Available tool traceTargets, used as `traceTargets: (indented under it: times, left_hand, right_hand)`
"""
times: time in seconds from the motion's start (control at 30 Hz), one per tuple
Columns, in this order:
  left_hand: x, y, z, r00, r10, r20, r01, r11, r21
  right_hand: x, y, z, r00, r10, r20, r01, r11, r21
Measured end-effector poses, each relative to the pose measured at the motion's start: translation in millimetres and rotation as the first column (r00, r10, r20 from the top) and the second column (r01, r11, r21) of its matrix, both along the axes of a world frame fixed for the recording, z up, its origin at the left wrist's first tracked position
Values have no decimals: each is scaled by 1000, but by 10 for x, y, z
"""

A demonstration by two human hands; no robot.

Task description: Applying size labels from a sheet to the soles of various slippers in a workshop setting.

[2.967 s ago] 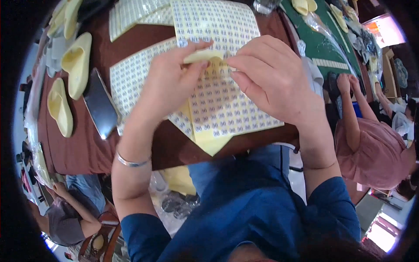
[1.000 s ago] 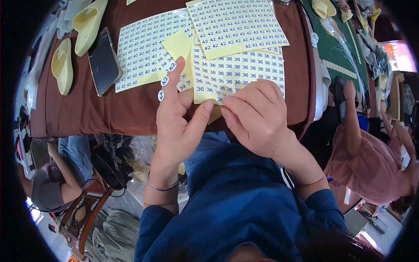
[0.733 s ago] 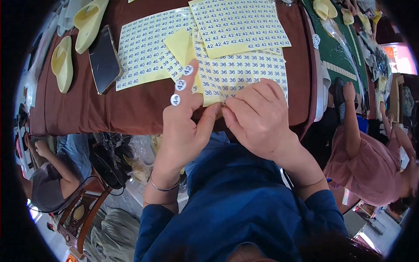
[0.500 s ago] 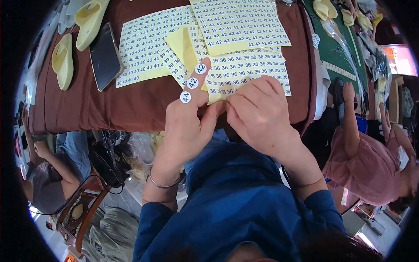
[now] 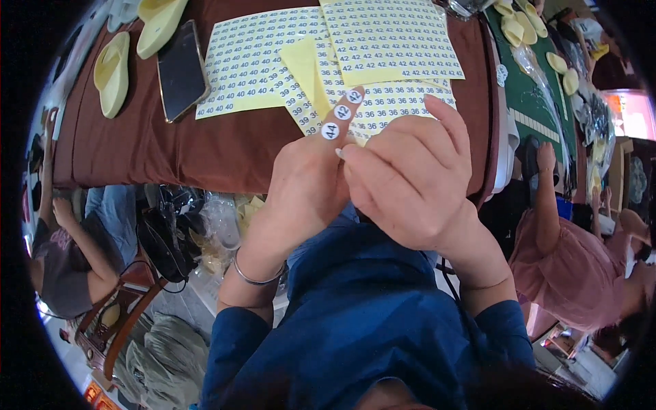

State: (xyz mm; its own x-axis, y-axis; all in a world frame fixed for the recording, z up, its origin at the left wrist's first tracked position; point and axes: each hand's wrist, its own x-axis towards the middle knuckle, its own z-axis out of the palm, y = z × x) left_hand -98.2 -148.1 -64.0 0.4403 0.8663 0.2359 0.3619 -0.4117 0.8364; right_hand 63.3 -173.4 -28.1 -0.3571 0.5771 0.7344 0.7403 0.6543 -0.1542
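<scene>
My left hand (image 5: 307,181) has its index finger stretched out over the sticker sheets, its other fingers mostly hidden behind my right hand. Along that index finger sit three round white number stickers (image 5: 343,112). My right hand (image 5: 413,181) pinches a small round white sticker (image 5: 339,154), seen nearly edge-on, close to the base of the left index finger; its little finger sticks up. Just beyond the hands lies a pale yellow number-sticker sheet (image 5: 410,102), overlapped by another sheet (image 5: 396,41). A larger sticker sheet (image 5: 256,51) and a folded yellow strip (image 5: 301,65) lie left of these.
The table has a brown cloth (image 5: 171,154). On its left are a black phone (image 5: 181,78) and two yellow clogs (image 5: 113,75). A green surface (image 5: 529,102) with yellow shoes is at right. People sit on both sides; a wooden chair (image 5: 130,321) stands lower left.
My right hand has come away from the sheet's near edge with a sticker and moved to the left index finger. The left thumb is now hidden. The view has shifted slightly.
</scene>
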Motion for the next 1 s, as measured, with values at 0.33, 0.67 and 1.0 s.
traceTargets:
  times: [0.33,0.67,1.0]
  left_hand:
    - [-98,5,27,991,-134,7,134,991,29]
    - [-28,52,76,997,-37,-68,20,973,-228]
    - [0,-210,91,986,-167,-28,167,986,12]
  right_hand:
    - [-81,-12,149,971,32,235,-24,999,-38]
    - [519,-100,-59,986,-110,123,121,989,-90]
    - [490,-148,-380,992,-93,84,115,944,-311]
